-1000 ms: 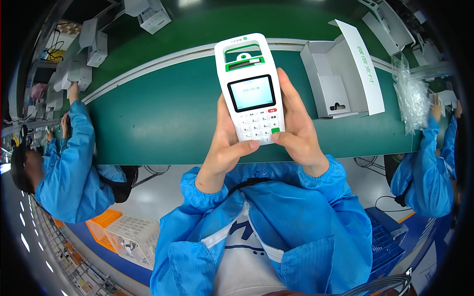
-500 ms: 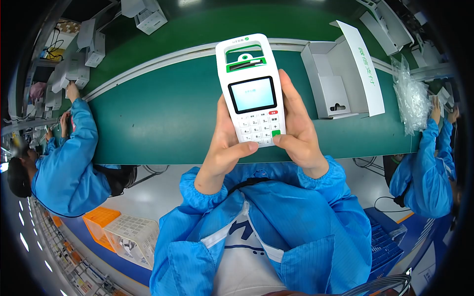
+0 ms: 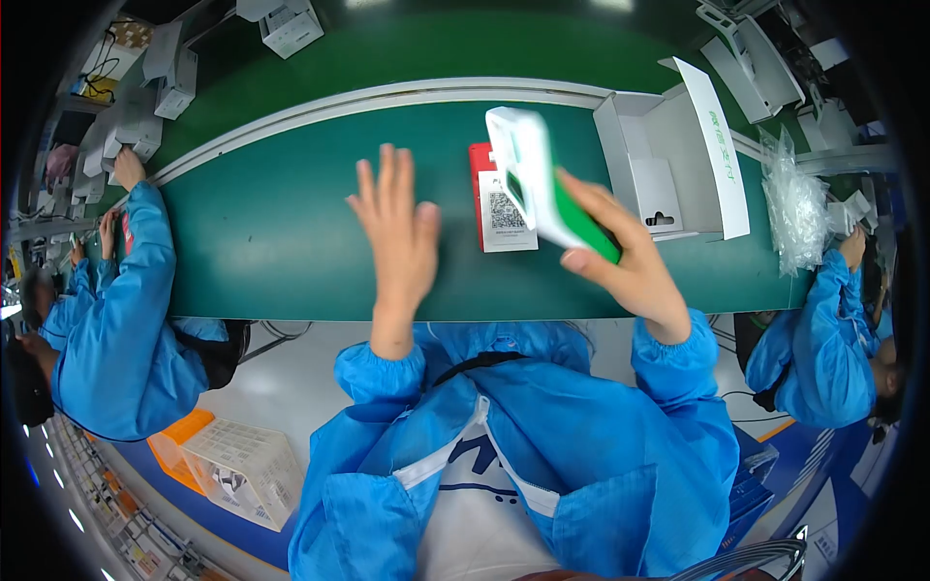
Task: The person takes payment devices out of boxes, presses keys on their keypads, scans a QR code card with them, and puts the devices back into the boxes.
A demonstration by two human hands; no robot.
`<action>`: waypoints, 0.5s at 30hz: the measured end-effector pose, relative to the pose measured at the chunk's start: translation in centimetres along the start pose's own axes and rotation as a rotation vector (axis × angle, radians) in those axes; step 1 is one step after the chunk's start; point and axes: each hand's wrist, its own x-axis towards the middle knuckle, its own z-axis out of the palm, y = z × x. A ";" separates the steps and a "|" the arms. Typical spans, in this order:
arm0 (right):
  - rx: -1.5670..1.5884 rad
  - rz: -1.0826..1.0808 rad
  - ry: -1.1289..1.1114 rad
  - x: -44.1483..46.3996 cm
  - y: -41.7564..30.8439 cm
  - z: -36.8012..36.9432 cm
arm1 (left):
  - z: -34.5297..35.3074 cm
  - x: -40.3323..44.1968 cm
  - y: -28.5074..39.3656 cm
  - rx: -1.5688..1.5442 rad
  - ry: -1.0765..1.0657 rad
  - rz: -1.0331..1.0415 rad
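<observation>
The white and green payment terminal (image 3: 557, 198) is tilted on its side above the green table, slightly smeared by motion; its screen and keys are not visible. My right hand (image 3: 630, 257) grips its lower end, fingers wrapped round the green back. To the left, my left hand (image 3: 399, 232) is open over the table, fingers spread, with nothing in it. Between the hands, a white card with a QR code (image 3: 506, 211) lies over a red item (image 3: 479, 160), both partly covered by the terminal.
An open white box (image 3: 654, 198) with a raised lid stands on the right. Beyond it is a pile of clear plastic bags (image 3: 796, 203). Co-workers in blue sleeves (image 3: 136, 290) work on both sides. A rail (image 3: 387, 94) runs along the table's far edge.
My left hand has let go of the payment terminal and moved left. My right hand has turned the terminal from face-up to sideways, and the red item with the QR card has come into view.
</observation>
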 end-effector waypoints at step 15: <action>-1.205 -0.252 -0.256 2.4 -3.4 -1.2 | 2.4 -1.8 -5.0 0.354 0.045 -0.123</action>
